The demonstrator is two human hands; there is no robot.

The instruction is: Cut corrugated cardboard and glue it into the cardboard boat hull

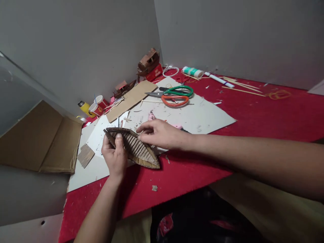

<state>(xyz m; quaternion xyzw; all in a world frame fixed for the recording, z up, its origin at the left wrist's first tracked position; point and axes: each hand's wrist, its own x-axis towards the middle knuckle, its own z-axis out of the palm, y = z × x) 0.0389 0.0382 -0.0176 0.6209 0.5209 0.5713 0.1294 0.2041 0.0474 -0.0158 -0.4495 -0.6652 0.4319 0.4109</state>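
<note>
The left hand [115, 158] holds the cardboard hull [136, 145], thumb inside, over the red counter [182, 173]; the right hand [162, 135] curls at its rim, whether gripping I cannot tell.

The scene is viewed by a single camera worn on the head, aimed forward and down across the red table [268, 116]. The left hand [115, 156] and right hand [163, 134] are taken in at close range, the lap [196, 219] nearest, the grey walls [227, 37] farthest.
</note>
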